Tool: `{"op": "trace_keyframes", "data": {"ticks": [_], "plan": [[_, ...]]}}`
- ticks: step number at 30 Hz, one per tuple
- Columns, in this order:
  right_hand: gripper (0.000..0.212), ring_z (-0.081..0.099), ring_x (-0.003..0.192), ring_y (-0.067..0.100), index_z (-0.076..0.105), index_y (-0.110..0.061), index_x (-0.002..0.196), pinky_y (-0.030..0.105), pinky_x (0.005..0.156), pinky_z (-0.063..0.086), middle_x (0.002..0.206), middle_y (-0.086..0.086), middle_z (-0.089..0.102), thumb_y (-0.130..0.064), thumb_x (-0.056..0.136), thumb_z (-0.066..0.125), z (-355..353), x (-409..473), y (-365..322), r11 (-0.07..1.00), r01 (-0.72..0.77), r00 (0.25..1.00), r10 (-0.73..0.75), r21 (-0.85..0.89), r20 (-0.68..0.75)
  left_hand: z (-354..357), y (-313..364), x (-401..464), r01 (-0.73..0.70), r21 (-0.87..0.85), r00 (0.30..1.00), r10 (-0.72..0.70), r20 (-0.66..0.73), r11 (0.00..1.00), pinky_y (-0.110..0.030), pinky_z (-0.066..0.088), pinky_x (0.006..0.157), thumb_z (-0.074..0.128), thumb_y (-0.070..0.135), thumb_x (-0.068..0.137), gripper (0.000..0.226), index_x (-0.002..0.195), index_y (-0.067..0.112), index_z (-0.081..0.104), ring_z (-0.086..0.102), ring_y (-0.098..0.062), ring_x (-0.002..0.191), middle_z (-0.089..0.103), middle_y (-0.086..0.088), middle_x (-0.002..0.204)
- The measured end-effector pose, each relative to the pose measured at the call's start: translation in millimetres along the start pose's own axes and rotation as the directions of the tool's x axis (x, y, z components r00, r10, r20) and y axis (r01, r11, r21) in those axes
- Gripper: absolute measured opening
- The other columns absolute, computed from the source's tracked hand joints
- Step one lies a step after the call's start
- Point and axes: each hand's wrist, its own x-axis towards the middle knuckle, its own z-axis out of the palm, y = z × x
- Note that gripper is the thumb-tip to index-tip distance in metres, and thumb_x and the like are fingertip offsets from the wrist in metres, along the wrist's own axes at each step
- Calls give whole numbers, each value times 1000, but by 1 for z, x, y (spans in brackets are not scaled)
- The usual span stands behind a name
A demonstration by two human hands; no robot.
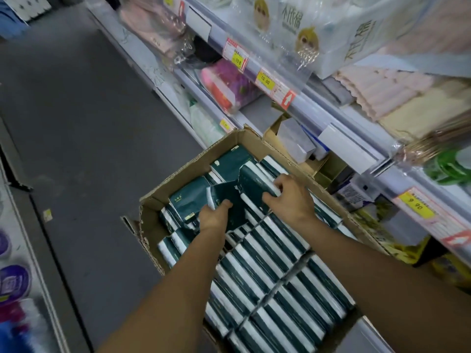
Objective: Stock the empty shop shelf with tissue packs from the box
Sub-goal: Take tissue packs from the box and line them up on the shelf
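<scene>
You have yellow price tags along the shelf rail, a pink wrapped bundle below, grey floor left.

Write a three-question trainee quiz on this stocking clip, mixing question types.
1. True or false: both hands are inside the cardboard box.
2. Which hand grips the upright dark green pack near the middle of the box? A) left hand B) right hand C) neither
3. Fill in: the yellow price tag on the shelf edge above the box reads ____.

Key: 1 true; 2 A, its fingers curl round that pack while the right hand pinches a neighbouring tissue pack; 3 10.00.
</scene>
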Motion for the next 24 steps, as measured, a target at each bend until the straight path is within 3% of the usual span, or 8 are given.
{"op": "trace_keyframes", "data": {"ticks": [2, 5, 8, 10, 13, 17, 21, 24], "plan": [[21, 58, 76, 25, 57, -14, 87, 35, 66, 48, 80, 0, 58, -28, 80, 71, -16, -11, 0, 940, -88, 995, 98, 330, -13, -15, 10, -19, -88, -28, 996, 88, 8, 996, -46, 51, 96, 69, 28, 87, 30, 108, 13, 54, 65, -31, 98, 67, -10, 104], [9, 66, 84, 23, 63, -14, 90, 36, 78, 54, 93, 8, 70, -18, 85, 70, -50, -35, -8, 749, -128, 988, 156, 650, 15, -36, 25, -59, -254, -42, 965, 256, 55, 966, -44, 53, 95, 68, 26, 88, 25, 109, 18, 58, 67, -23, 95, 70, -3, 103], [13, 67, 86, 17, 65, -22, 102, 29, 65, 51, 104, 2, 70, -20, 89, 67, -90, -67, -13, 629, -159, 980, 196, 761, 42, -49, 39, -102, -349, -88, 926, 358, 119, 933, -39, 55, 90, 67, 21, 90, 15, 103, 21, 60, 69, -21, 92, 72, -3, 103], [23, 65, 74, 17, 63, -19, 113, 29, 54, 51, 102, 5, 69, -20, 90, 67, -118, -90, -16, 566, -153, 975, 219, 810, 31, -53, 51, -132, -391, -117, 897, 406, 174, 913, -38, 56, 88, 68, 21, 90, 12, 101, 22, 63, 70, -21, 91, 73, -4, 102], [22, 61, 62, 15, 65, -17, 110, 28, 49, 51, 90, 7, 70, -18, 89, 69, -161, -129, -22, 466, -100, 975, 222, 879, -7, -51, 65, -177, -429, -169, 839, 461, 290, 887, -38, 58, 84, 73, 27, 87, 27, 110, 17, 64, 72, -22, 91, 75, -5, 102], [28, 61, 58, 17, 64, -18, 113, 27, 45, 50, 86, 6, 73, -16, 86, 71, -214, -180, -24, 434, 3, 971, 216, 901, -107, -39, 80, -239, -505, -217, 741, 549, 387, 835, -30, 59, 72, 79, 27, 81, 36, 111, 15, 64, 73, -19, 90, 75, -4, 100], [44, 68, 73, 16, 60, -16, 123, 36, 53, 56, 105, 5, 71, -13, 82, 75, -256, -230, -22, 571, 121, 948, 175, 812, -265, -21, 92, -296, -584, -257, 625, 629, 463, 770, -30, 57, 74, 79, 19, 82, 33, 111, 16, 63, 73, -17, 90, 75, -3, 101], [48, 69, 76, 17, 59, -17, 126, 39, 57, 58, 109, 3, 70, -12, 81, 76, -286, -263, -16, 625, 201, 906, 174, 754, -386, -6, 101, -336, -643, -287, 526, 682, 508, 710, -29, 57, 75, 80, 19, 80, 37, 112, 13, 62, 73, -16, 90, 75, -2, 100]]}}
